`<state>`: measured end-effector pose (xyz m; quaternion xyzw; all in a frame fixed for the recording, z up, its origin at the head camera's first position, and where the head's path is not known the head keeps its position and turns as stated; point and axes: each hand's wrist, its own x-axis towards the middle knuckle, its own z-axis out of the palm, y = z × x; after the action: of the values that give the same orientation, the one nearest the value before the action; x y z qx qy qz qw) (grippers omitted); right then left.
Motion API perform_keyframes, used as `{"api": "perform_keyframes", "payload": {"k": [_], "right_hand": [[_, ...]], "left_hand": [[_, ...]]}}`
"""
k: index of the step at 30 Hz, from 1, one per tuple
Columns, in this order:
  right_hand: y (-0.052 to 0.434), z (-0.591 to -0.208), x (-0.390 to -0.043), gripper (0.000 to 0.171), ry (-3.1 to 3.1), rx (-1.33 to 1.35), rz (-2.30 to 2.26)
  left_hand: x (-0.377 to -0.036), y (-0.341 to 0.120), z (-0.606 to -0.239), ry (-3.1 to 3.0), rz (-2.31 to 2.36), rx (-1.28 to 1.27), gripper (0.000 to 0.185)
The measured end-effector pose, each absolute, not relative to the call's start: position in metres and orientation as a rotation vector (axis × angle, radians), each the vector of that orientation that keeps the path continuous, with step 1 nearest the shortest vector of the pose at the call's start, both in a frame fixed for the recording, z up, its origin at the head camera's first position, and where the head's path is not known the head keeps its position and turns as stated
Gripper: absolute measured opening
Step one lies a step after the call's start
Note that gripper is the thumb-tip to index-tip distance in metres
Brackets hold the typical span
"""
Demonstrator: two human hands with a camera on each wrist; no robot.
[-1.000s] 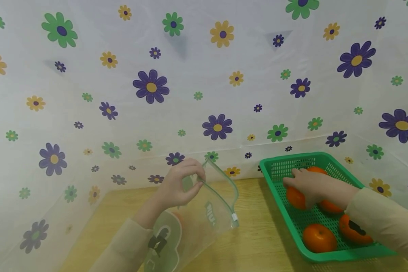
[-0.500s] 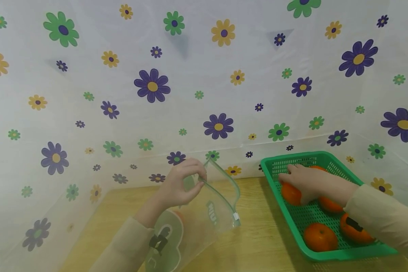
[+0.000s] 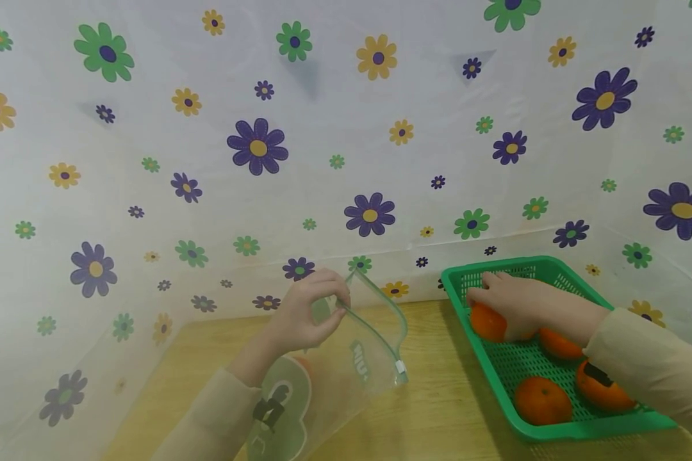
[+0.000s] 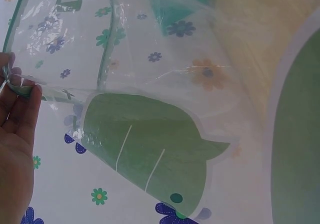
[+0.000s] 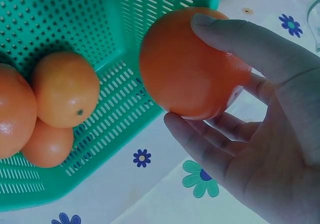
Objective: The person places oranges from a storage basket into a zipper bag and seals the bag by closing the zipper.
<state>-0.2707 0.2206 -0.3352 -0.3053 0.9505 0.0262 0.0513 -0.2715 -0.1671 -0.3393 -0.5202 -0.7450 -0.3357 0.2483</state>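
Observation:
My left hand (image 3: 307,312) pinches the green zip edge of a clear zip bag (image 3: 346,402) by its mouth, which gapes toward the right. A white slider sits at the zip's right end. Green printed shapes cover the bag, and something orange shows faintly through it. In the left wrist view the fingertips (image 4: 34,95) grip the rim. Over the green basket (image 3: 496,396), my right hand (image 3: 516,307) holds an orange (image 3: 487,323). From the right wrist view, thumb and fingers curl round that orange (image 5: 185,67) near the basket wall.
Other oranges lie in the basket, one at the near corner (image 3: 543,401) and one beside it (image 3: 602,387), partly under a dark patch. A wooden table (image 3: 432,384) lies between bag and basket. Flower-printed white sheeting (image 3: 323,192) stands behind and at both sides.
My right hand has moved a little left and up within the basket, and the orange in it has shifted the same way. The left hand and bag have barely moved.

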Motion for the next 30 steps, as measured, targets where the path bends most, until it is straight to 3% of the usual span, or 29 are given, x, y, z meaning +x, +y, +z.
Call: {"api": "perform_keyframes", "payload": {"k": [21,30], "right_hand": [[0.199,-0.323,-0.264,0.061,2.995,-1.096,0.116],[0.186,-0.317,-0.26,0.069,2.995,-1.1,0.202]], "left_hand": [[-0.27,-0.167,-0.338,-2.022,-0.924,-1.425,0.014],[-0.271,-0.166,-0.338,-2.031,-0.933,-1.418,0.014]]}}
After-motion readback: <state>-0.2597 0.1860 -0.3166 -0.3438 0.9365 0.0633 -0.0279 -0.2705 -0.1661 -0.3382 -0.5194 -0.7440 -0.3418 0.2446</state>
